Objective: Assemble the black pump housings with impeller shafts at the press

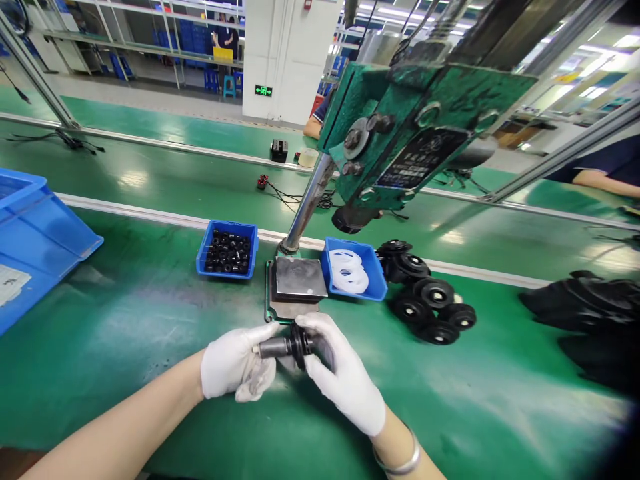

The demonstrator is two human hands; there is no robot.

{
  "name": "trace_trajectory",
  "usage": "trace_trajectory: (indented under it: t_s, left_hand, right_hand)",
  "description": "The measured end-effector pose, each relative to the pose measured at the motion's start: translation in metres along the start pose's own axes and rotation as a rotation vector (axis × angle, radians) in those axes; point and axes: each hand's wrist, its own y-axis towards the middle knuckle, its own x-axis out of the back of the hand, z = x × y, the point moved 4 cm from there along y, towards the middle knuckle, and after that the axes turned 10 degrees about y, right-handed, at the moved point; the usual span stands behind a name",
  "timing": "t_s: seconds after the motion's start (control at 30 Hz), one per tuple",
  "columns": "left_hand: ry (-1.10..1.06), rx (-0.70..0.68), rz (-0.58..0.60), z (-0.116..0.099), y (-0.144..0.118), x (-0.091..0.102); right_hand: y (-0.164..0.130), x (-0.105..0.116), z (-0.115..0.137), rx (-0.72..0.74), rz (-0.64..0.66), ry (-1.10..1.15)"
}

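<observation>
Both my hands wear white gloves and meet in front of the press base. Between them lies a black flanged part with a grey cylindrical shaft (275,347), held roughly level. My right hand (343,373) is closed round the black flange end. At the shaft's pale tip is my left hand (239,363), thumb along the top and fingers curled below, closed on that end. Just beyond the hands stands the press base with its flat metal block (300,277). Above it leans the green press head (395,133) on a steel column.
A blue bin (200,267) of small black parts stands left of the press; another blue bin (383,293) holds white rings. Black wheel-like parts (435,293) lie to the right. A large blue crate (45,233) is far left. Another person's arm (607,181) shows at right.
</observation>
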Motion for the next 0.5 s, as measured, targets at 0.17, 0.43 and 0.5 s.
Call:
trace_trajectory:
  t_s: [0.17,0.43,0.5]
  left_hand:
    - [0.056,0.033,-0.039,-0.001,-0.002,0.000]
    - [0.192,0.033,-0.048,-0.008,-0.008,-0.004]
    - [0.223,0.028,-0.055,-0.007,-0.008,-0.003]
  right_hand:
    - [0.000,-0.003,-0.002,0.017,-0.004,0.031]
    - [-0.002,-0.007,-0.014,-0.192,0.038,0.177]
    - [-0.002,-0.010,-0.014,-0.201,0.065,0.246]
